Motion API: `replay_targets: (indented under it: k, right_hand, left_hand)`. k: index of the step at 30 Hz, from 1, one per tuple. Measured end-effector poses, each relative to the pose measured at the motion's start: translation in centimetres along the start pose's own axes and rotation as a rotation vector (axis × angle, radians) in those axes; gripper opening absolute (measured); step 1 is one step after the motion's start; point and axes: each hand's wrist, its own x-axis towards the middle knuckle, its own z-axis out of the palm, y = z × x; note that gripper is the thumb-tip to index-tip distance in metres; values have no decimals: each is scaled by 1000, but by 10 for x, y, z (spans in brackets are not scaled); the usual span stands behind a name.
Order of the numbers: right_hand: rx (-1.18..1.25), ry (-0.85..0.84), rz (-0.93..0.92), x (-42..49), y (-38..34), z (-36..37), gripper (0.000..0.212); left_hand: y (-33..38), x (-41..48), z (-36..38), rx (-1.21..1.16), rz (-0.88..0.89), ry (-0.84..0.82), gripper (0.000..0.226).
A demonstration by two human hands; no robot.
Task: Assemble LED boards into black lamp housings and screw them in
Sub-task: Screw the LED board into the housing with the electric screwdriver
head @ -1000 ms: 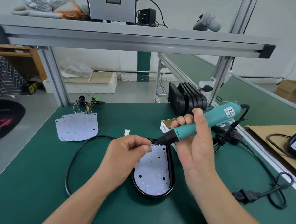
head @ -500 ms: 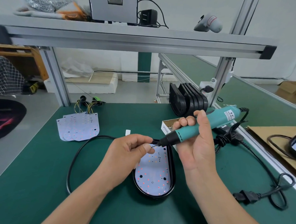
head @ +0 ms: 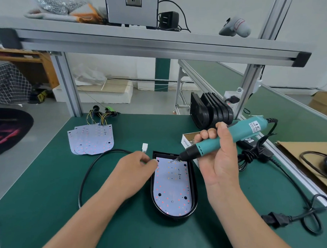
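- Several spare LED boards (head: pixel 91 139) lie fanned on the desk (head: pixel 45 203) at the far left, with wires at their top ends.
- Left hand (head: pixel 137 171) sits at the upper left corner of the black housing (head: pixel 194 182). Its fingers are curled, thumb and forefinger tips together; I cannot tell whether they pinch a screw.
- That housing lies flat mid-desk and holds one LED board (head: pixel 172 187), which fills its floor.
- Right hand (head: pixel 220 159) is wrapped round the teal screwdriver (head: pixel 223 142), with the bit down near the board's top edge.
- Risk: the screwdriver leans steeply, so the bit could skid off the screw and scar the board, or drive the screw in crooked. With a hand only at one corner, the board could also shift off its holes.
- Small open box (head: pixel 185 142) behind the right hand holds loose screws; part of it is hidden.
- Empty housings (head: pixel 209 112) stand on edge in a row, further back on the right.
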Motion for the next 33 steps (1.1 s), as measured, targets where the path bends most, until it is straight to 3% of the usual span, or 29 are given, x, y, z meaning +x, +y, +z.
replay_targets:
  k: [5,11,27,33]
  right_hand:
    - [-49,-10,10,4,12,3,10]
    - [-140,-7,21,12,28,9,14]
    - [-298,-81,-9,13,38,7,15]
    - [-407,-316,-26,12,37,11,12]
  left_hand:
    - [1,-6,5,217,-2,-29,59]
    - [7,-12,9,234,27,-48,30]
    - [5,-11,15,162,87,14,27]
    - [5,-12,20,119,100,61,27]
